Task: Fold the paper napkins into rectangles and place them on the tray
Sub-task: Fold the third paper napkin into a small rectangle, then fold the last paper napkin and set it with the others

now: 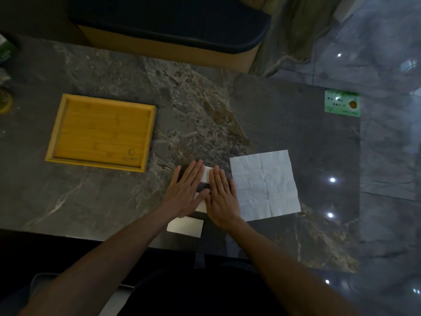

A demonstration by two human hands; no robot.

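Observation:
A folded white napkin [207, 176] lies as a narrow strip on the dark marble table, running toward me. My left hand [185, 190] and my right hand [222, 195] lie flat on it side by side, fingers spread, and cover most of it. Its near end [185, 226] shows below my left wrist. An unfolded, creased white napkin [264, 184] lies flat just right of my right hand. The bamboo tray [57, 133] sits at the left with nothing in it.
A green card [341, 103] lies at the table's far right corner. A dark cushioned bench [173, 26] stands behind the table. The table's near edge runs just below the napkin. Glossy floor lies to the right.

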